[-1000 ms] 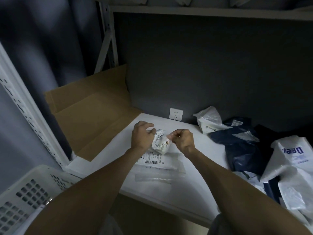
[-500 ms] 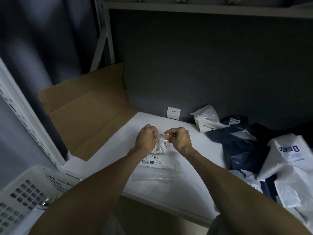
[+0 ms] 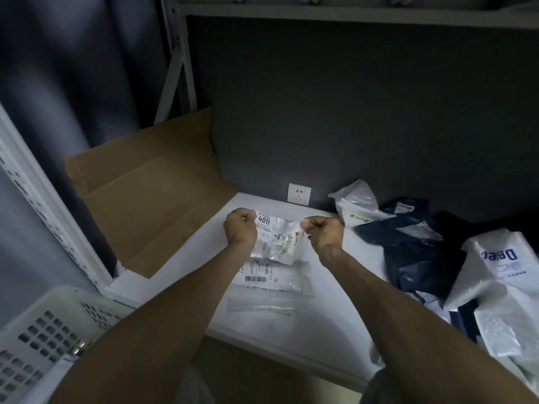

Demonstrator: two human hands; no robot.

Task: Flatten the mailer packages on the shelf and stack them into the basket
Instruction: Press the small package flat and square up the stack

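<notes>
Left hand (image 3: 239, 228) and right hand (image 3: 323, 233), fingers pinching, hold a clear mailer (image 3: 277, 239) above the shelf (image 3: 320, 316).

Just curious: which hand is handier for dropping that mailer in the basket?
Probably the left hand: both pinch the clear mailer, but the white basket sits lower-left by that forearm; the right hand would reach across.

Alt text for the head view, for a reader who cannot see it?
Left hand and right hand grip the upper corners of a small crinkled clear plastic mailer, holding it spread above a white shelf. Flat clear mailers lie beneath; dark blue and white mailers pile at right, a white perforated basket lower left.
</notes>
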